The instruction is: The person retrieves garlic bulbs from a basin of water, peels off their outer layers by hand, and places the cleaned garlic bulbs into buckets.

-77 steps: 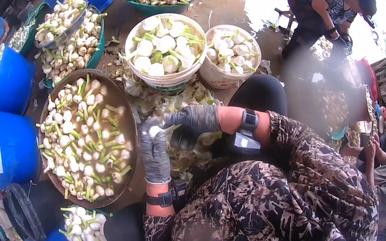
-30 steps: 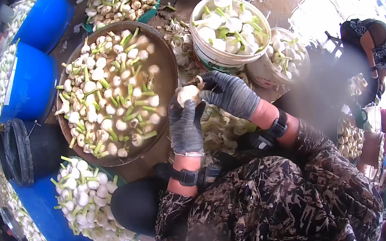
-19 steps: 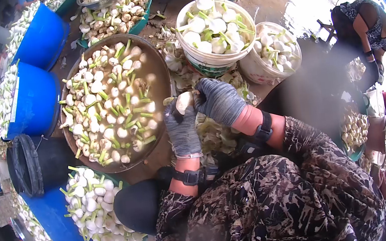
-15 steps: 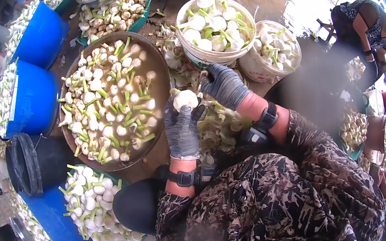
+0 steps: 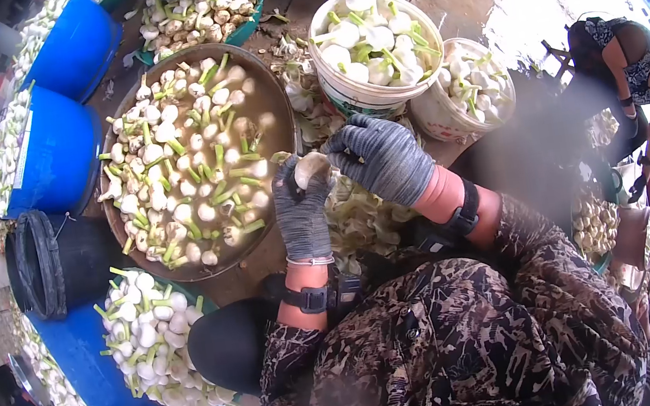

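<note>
My left hand (image 5: 302, 216), in a grey glove, is closed around a garlic bulb (image 5: 311, 169) whose pale rounded side shows above the fingers. My right hand (image 5: 387, 159), gloved alike, sits just to the right with its fingers curled and pinched at the bulb's edge. What those fingers grip is hidden. Left of the hands stands a wide round tub (image 5: 285, 101) of murky water, with many garlic bulbs and short green stems floating in it. Beneath and between my hands lies a heap of pale garlic peelings (image 5: 364, 218).
A white bucket (image 5: 385, 95) heaped with trimmed garlic stands beyond my right hand, with a second white bucket (image 5: 453, 116) beside it. Blue tubs (image 5: 59, 148), a black bucket (image 5: 74, 261) and a garlic pile (image 5: 149, 333) line the left. Another person (image 5: 627, 64) bends over at right.
My right hand has come down and closer to the bulb, its back now turned more to view. The bulb has turned in my left hand. The view has shifted slightly.
</note>
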### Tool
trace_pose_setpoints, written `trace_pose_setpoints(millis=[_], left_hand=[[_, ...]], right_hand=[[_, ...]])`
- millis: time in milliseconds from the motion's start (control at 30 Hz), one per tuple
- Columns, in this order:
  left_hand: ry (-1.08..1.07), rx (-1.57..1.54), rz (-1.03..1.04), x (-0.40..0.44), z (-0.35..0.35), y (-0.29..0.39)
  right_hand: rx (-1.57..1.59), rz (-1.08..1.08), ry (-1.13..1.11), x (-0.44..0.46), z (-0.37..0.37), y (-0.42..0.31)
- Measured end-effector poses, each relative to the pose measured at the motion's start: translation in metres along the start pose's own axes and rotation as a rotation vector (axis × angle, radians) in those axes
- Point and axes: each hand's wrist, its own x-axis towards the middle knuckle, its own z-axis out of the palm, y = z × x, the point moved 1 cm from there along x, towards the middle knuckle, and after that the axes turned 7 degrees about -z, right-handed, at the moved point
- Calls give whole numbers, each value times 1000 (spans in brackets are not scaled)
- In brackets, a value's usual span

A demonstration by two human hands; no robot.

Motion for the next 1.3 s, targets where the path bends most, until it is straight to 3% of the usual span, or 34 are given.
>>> trace_pose_setpoints(millis=[267,333,400,467,533,600,667,733,800,867,933,1067,1300], left_hand=[[-45,38,90,-4,6,0],[-29,78,118,-5,8,3],[-130,34,122,-9,3,8],[-192,-133,154,-12,3,5],[-422,-564,-57,-15,3,15],[-428,-582,-29,-15,4,17],[-341,-407,21,-17,5,22],[-274,-305,6,-14,4,20],[-225,-44,24,-7,2,16],[-183,-106,-30,-9,5,20],[-183,155,41,-7,5,24],[-20,177,108,-12,6,10],[-18,335,105,-12,7,11]], right_hand=[[-201,-18,-29,-2,12,0],[77,106,18,-1,8,6],[88,159,57,-2,12,29],[29,314,127,-5,7,60],[-244,484,16,-10,0,86],[-264,468,32,-13,-3,81],[-59,10,240,-6,-16,45],[78,-1,71,-3,-27,16],[60,-32,57,-4,-26,1],[36,-24,7,-4,-24,-8],[23,-19,7,-4,-20,-11],[-127,11,-75,-10,-9,-12],[-127,59,-72,-8,-2,-8]])
